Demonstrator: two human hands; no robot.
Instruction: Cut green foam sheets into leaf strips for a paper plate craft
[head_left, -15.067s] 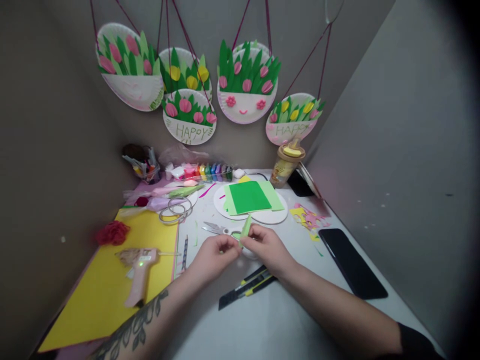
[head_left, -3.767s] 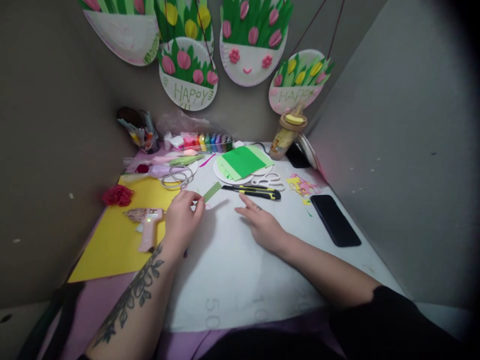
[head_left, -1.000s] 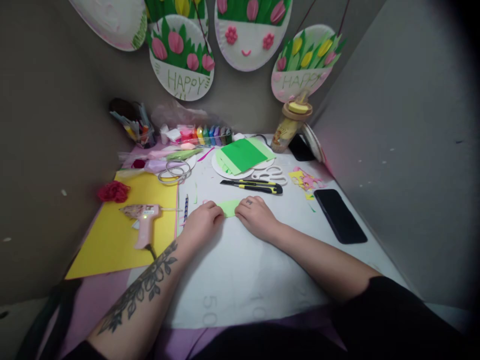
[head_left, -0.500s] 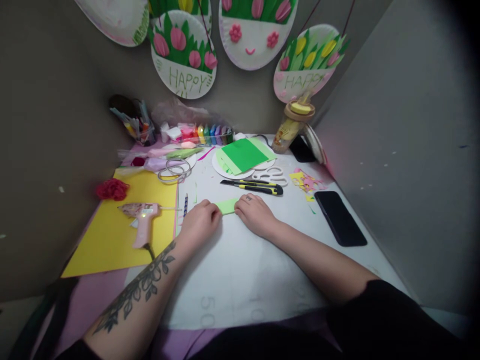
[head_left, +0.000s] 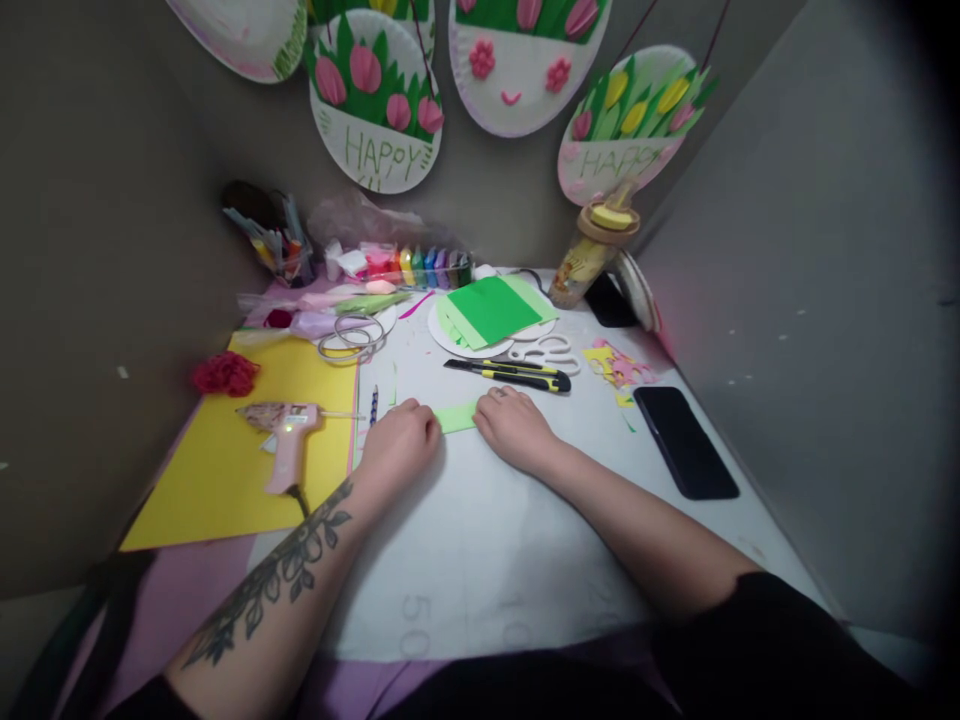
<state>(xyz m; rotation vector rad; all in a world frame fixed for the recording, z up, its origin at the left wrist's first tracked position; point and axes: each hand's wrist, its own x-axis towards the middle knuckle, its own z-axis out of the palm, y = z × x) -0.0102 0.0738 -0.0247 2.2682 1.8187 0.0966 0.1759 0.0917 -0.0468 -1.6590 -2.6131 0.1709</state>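
Observation:
A narrow strip of light green paper (head_left: 457, 417) lies on the white table cover between my two hands. My left hand (head_left: 403, 437) is closed on its left end, knuckles up, thumb towards the strip. On the right end, my right hand (head_left: 513, 424) has its fingers curled and pressed on the paper. Both fingertips are largely hidden. Just behind the hands are a black and yellow cutter (head_left: 517, 374) and white scissors (head_left: 549, 353). Darker green sheets (head_left: 492, 310) rest on a paper plate (head_left: 442, 337) farther back.
A pink glue gun (head_left: 291, 445) lies on yellow paper (head_left: 202, 480) at the left, near a patterned pencil (head_left: 374, 404). At the right are a black phone (head_left: 686, 442) and paper scraps (head_left: 619, 365). A cup (head_left: 589, 255) stands behind; decorated plates (head_left: 379, 145) hang above.
The view has shifted slightly, moving the background a little to the right. My right hand sits marginally farther from my left, with a bit more of the strip showing.

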